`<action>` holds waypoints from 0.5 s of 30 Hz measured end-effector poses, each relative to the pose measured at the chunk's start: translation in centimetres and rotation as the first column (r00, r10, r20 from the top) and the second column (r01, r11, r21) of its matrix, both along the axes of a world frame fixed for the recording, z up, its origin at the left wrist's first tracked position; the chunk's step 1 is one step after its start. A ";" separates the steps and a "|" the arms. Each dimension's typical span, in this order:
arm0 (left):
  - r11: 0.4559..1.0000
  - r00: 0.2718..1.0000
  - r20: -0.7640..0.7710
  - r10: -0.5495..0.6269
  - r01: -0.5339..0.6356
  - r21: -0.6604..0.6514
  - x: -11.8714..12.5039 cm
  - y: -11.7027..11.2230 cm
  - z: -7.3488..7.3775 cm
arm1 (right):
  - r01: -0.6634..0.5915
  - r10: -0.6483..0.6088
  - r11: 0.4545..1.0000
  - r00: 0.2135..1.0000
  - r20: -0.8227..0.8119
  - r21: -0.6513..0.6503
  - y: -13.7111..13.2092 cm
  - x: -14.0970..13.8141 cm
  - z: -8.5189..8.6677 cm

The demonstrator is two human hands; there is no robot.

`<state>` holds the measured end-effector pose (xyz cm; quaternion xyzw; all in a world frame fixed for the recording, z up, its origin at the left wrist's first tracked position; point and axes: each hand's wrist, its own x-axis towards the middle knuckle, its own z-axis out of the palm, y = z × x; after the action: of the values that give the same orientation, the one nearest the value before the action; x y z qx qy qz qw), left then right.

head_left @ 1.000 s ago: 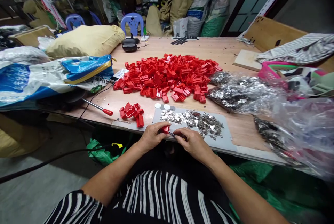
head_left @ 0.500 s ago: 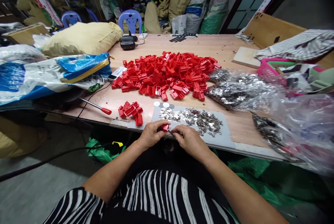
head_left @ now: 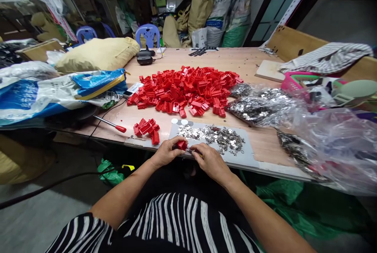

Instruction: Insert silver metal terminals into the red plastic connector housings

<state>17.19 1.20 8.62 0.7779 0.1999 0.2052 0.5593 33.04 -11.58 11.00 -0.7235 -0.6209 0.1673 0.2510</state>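
My left hand (head_left: 168, 153) is closed around a small red plastic housing (head_left: 182, 145), thumb and fingers pinching it at the table's front edge. My right hand (head_left: 210, 162) is closed on a slim metal-tipped tool (head_left: 189, 150), most of which its fingers hide. The tool's tip points at the housing's near right side; whether they touch I cannot tell. Just beyond my hands, small silvery metal parts (head_left: 212, 135) lie spread on a grey mat (head_left: 250, 154). A few red housings (head_left: 147, 127) sit in a small group left of the mat.
A big heap of red housings (head_left: 188, 88) covers the table's middle. To the right are clear bags of metal parts (head_left: 256, 105) and a pink basket (head_left: 291, 82). On the left lie a red-tipped rod (head_left: 119, 128), a blue-white sack (head_left: 59, 92) and a tan sack (head_left: 97, 54).
The head view has shifted slightly. The red housing has turned in my left hand, and more of the tool's metal tip shows beside it. Both hands keep their grip.
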 end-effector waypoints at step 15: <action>0.841 0.968 0.248 0.038 0.103 -0.530 0.6 -1.4 1.4 | 0.086 -0.044 0.990 0.942 -0.333 0.111 -0.6 0.1 0.7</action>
<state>17.78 -0.18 10.07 0.5606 0.1646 0.2268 0.7792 33.16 -12.18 11.73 -0.6884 -0.5551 0.2386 0.4012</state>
